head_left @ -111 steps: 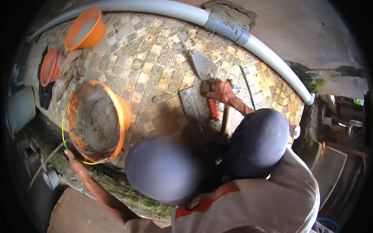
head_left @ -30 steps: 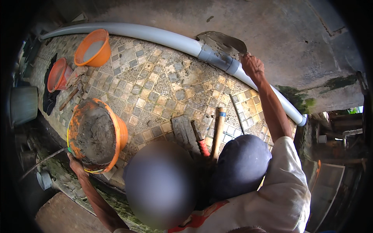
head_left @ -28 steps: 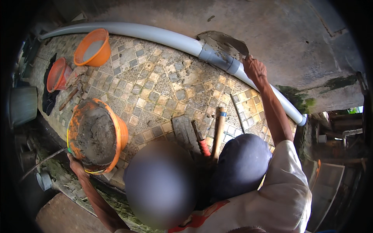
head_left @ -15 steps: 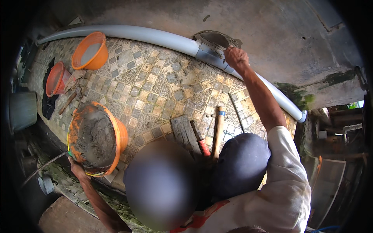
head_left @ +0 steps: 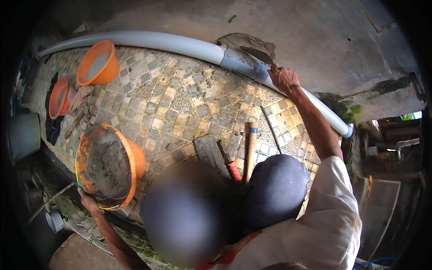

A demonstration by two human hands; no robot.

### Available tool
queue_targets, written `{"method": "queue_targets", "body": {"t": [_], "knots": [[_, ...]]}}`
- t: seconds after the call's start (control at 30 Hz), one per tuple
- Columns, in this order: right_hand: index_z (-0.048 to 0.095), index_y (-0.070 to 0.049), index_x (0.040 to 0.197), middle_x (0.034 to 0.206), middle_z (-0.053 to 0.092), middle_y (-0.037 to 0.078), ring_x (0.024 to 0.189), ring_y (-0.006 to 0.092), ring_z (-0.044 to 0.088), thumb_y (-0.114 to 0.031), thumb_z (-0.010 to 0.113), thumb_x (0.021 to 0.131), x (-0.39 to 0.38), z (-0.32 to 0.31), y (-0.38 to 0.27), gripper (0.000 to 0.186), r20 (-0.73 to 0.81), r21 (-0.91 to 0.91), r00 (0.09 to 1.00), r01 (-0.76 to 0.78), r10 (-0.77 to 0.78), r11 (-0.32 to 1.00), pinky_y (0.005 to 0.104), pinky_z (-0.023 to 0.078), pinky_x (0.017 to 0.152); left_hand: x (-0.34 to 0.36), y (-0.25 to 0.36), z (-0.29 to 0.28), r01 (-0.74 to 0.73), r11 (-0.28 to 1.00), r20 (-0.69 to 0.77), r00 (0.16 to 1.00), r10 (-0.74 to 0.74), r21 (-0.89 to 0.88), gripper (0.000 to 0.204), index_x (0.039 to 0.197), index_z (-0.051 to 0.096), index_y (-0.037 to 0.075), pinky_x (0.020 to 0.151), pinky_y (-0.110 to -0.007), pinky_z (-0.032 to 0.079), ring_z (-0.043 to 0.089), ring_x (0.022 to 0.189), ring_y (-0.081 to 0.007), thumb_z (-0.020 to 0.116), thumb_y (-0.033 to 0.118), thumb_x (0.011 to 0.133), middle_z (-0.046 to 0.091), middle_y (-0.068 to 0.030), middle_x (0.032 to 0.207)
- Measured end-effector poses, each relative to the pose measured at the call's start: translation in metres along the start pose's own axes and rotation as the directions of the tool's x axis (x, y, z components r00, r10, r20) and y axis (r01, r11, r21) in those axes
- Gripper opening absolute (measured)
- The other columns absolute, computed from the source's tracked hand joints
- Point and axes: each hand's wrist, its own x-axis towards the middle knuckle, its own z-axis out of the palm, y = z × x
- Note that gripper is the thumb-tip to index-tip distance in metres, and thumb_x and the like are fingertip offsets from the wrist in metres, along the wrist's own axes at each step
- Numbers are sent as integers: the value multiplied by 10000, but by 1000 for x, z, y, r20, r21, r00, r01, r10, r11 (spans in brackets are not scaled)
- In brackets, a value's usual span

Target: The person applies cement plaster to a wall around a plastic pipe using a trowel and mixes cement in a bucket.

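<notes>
My right hand (head_left: 283,78) is stretched out to a long grey pipe (head_left: 157,41) and grips a trowel (head_left: 256,54). The trowel's blade lies on a lump of wet grey mortar (head_left: 245,41) heaped over the pipe's coupling (head_left: 238,62), against the concrete wall. My left hand (head_left: 87,200) holds the rim of an orange bucket (head_left: 135,162) at the lower left. The bucket is tilted and is caked with grey mortar inside. It rests at the edge of the patterned tiled surface (head_left: 180,99).
On the tiles lie a wooden-handled tool (head_left: 250,148), a red-handled tool (head_left: 229,164), a flat grey board (head_left: 209,150) and a thin metal bar (head_left: 272,130). Two orange bowls (head_left: 96,67) (head_left: 60,96) stand at the far left, a grey container (head_left: 22,135) beside them.
My right hand has lifted the trowel from the tiles to the pipe, then slid left along it to the mortared coupling. The left hand stays on the bucket.
</notes>
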Motion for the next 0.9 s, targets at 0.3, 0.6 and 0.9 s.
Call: {"method": "queue_targets", "body": {"t": [0.3,0.6,0.9], "knots": [[633,-61,1165,838,755,192,703,364,755,-454,432,1096,-6,-26,85,447,-63,-146,994,-101,92,984,494,598,585,12,-7,-6,12,1000,-9,1000,-12,-13,624,743,586,66,613,-362,341,381,589,-166,480,589,1067,429,14,643],[528,-53,1113,636,615,90,466,204,568,-468,339,1127,-14,-7,13,456,1,15,1000,-9,9,1000,414,474,392,23,-11,-18,11,1000,75,997,-13,23,624,852,647,20,668,-366,403,451,656,-173,475,578,1073,494,-2,715],[642,-51,1122,833,748,224,733,403,750,-436,457,1087,-15,-21,46,428,-83,43,981,-170,173,985,521,578,584,9,-4,-8,3,1000,9,1000,-3,28,630,792,609,42,635,-370,359,407,635,-169,488,598,1061,446,14,677]]}}
